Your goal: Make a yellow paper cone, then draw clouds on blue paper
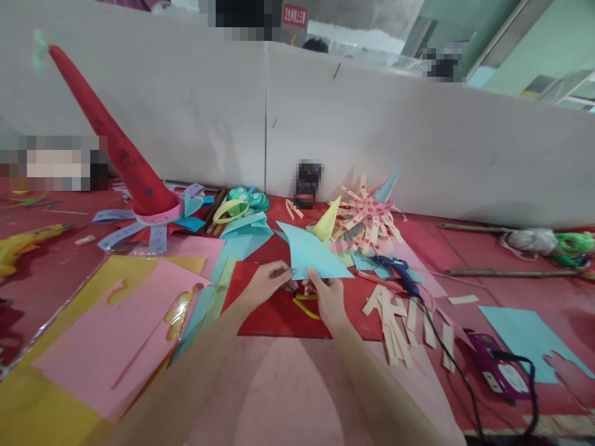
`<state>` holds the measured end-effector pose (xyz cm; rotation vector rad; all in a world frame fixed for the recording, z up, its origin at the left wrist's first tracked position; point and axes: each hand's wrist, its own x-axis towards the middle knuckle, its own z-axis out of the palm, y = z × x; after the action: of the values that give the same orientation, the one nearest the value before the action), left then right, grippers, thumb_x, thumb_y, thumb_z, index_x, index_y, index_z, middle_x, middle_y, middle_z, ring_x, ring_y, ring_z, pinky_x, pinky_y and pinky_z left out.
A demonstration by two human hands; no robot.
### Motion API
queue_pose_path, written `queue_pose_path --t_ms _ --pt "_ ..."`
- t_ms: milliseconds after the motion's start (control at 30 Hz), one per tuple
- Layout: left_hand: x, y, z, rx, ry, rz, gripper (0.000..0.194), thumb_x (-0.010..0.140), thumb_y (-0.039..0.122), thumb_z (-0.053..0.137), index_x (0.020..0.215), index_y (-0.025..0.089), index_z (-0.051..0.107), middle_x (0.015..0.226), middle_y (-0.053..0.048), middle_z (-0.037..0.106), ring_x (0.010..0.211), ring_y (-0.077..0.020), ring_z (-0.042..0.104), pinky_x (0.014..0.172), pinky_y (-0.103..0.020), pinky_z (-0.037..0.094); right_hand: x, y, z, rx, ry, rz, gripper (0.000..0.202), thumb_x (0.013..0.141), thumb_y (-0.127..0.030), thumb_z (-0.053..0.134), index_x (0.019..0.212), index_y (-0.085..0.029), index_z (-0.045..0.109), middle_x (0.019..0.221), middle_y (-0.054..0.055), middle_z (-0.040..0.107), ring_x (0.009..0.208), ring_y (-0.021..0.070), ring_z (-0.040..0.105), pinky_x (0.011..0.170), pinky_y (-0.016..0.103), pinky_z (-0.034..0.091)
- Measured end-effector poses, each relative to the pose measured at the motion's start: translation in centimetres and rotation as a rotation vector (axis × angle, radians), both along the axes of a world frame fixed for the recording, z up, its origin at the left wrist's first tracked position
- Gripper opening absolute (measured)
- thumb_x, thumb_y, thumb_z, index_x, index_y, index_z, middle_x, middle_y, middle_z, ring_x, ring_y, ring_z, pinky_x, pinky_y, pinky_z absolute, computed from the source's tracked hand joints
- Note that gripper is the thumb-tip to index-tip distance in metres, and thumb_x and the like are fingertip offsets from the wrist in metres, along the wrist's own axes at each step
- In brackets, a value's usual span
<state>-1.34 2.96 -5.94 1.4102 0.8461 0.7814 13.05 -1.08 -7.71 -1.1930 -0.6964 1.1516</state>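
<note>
A sheet of light blue paper (311,248) is raised over a red sheet (260,319) in front of me, its far left corner curling upward. My left hand (270,280) pinches its lower left edge with bent fingers. With the thumb on top and the fingers underneath, my right hand (328,298) grips the near edge. Between and just below the hands shows a yellow curved piece (307,308), partly hidden; its kind is unclear. A yellow paper cone (328,220) stands just behind the sheet.
Right: a blue glue gun (400,271) with a black cord, pale paper strips (390,328), a purple power strip (497,365). Left: a tall red cone hat (134,161), pink sheets (125,328), a yellow glue gun (28,244). A pink fringed hat (369,214) stands behind.
</note>
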Motion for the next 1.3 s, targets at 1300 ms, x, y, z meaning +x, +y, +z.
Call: queue_pose_path --t_ms 1300 --pt "0.1 -0.2 0.5 0.123 0.143 -0.061 0.032 0.08 0.042 0.045 0.06 0.018 0.047 0.057 0.002 0.057 0.061 -0.0122 0.055 0.066 -0.024 0.044 1.9 0.0 0.5 0.042 0.062 -0.089 0.049 0.075 -0.052 0.048 0.113 -0.021 0.054 0.116 0.003 0.058 0.113 0.0186 0.049 0.096 0.034 0.041"
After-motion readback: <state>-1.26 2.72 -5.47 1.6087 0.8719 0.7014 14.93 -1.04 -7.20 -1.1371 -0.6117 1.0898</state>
